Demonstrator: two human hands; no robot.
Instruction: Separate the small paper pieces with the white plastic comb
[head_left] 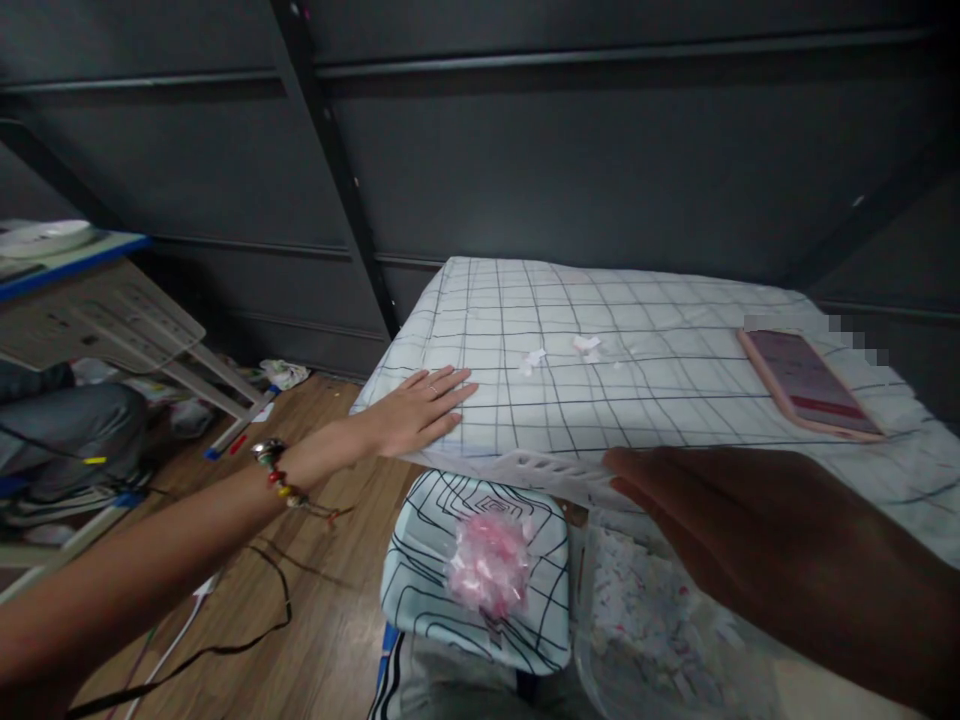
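Observation:
My left hand point(420, 407) lies flat, fingers together and stretched out, on the near left corner of a white checked cloth point(645, 370) that covers a raised surface. A bead bracelet point(279, 472) sits on that wrist. My right hand point(757, 540) hovers close to the camera, dark and blurred, fingers extended over the cloth's front edge and a white slotted plastic rim point(547, 470). It holds nothing. Small white paper scraps point(559, 353) lie on the cloth beyond both hands.
A phone in a pink case point(806, 382) lies on the cloth at right. Below are a patterned cushion point(427, 560) with a pink bag point(489, 562), and a clear bag of small pieces point(652, 620). Cables cross the wood floor point(247, 600). A folding table point(112, 310) stands left.

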